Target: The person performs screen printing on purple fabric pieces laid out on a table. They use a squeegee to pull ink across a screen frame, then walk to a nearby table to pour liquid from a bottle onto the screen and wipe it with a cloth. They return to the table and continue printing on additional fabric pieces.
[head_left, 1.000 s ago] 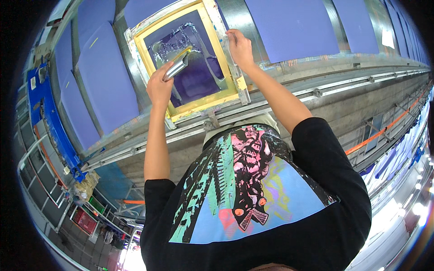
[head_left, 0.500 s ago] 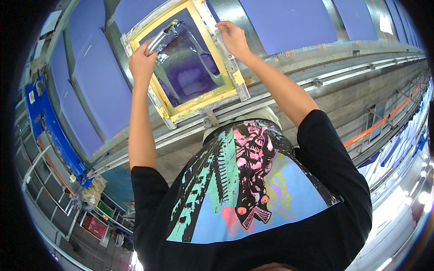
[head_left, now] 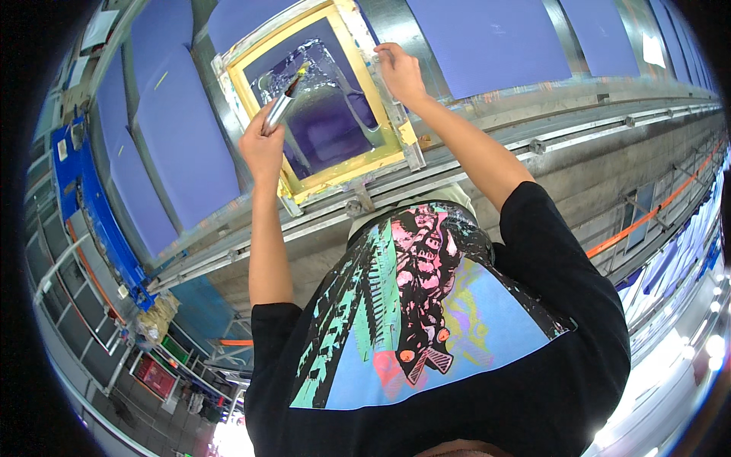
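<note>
A screen-printing frame (head_left: 242, 85) with yellow-taped edges lies on the long table at the far middle. Glossy wet ink (head_left: 320, 72) is spread over the far part of its dark purple mesh (head_left: 324, 129). My left hand (head_left: 263, 145) is closed around the metal handle of a squeegee (head_left: 282, 110), which slants over the mesh with its yellow-smeared end toward the middle. Along the right side of the frame, my right hand (head_left: 400, 72) has its fingers curled at the metal edge; their exact hold is partly hidden.
Purple fabric panels (head_left: 487, 46) lie along the table on both sides of the frame. A metal rail (head_left: 472, 160) runs along the table's near edge. To the left stands a blue metal part (head_left: 95, 198); an orange bar (head_left: 647, 206) is at the right.
My left hand and the squeegee have come nearer to me and slightly right over the mesh. My right hand stays at the frame's right edge. The whole view has shifted slightly.
</note>
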Action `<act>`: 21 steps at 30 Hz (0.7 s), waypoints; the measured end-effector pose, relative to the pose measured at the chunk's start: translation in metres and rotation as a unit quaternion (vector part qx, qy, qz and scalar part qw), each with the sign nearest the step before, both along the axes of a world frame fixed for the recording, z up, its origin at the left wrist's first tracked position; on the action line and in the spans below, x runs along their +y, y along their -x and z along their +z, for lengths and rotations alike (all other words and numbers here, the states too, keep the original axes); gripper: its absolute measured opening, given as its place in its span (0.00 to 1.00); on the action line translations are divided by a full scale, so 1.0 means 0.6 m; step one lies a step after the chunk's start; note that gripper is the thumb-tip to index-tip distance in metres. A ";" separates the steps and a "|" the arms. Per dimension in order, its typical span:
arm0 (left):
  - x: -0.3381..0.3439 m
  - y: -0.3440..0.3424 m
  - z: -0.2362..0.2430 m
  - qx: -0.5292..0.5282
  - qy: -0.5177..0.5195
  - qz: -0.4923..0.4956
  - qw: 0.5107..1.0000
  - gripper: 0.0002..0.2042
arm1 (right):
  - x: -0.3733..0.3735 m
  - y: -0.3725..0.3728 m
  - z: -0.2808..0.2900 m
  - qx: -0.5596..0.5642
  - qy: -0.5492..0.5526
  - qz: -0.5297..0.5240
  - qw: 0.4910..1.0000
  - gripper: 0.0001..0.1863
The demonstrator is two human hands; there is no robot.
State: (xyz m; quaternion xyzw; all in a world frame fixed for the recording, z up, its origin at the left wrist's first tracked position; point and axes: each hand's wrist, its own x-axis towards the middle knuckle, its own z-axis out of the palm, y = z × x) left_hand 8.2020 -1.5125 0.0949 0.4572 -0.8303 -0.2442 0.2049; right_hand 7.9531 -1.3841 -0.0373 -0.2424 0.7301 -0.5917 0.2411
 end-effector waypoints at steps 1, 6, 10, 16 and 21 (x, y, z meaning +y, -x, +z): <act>0.006 -0.002 -0.005 0.021 0.008 -0.010 1.000 0.24 | 0.001 -0.001 -0.009 -0.009 -0.016 -0.005 1.000 0.12; 0.020 -0.016 -0.019 -0.020 0.028 0.008 0.999 0.24 | 0.000 -0.011 -0.034 0.026 0.030 -0.022 0.999 0.10; 0.024 -0.028 -0.031 0.005 0.077 -0.056 0.995 0.25 | -0.011 -0.016 -0.051 0.110 0.072 -0.075 0.988 0.09; 0.013 -0.020 -0.058 -0.095 0.109 -0.115 0.983 0.25 | -0.025 -0.014 -0.067 0.085 0.016 -0.064 0.994 0.09; -0.121 0.044 -0.063 -0.234 0.053 -0.103 0.965 0.22 | -0.027 -0.012 -0.062 0.063 -0.015 -0.042 0.997 0.09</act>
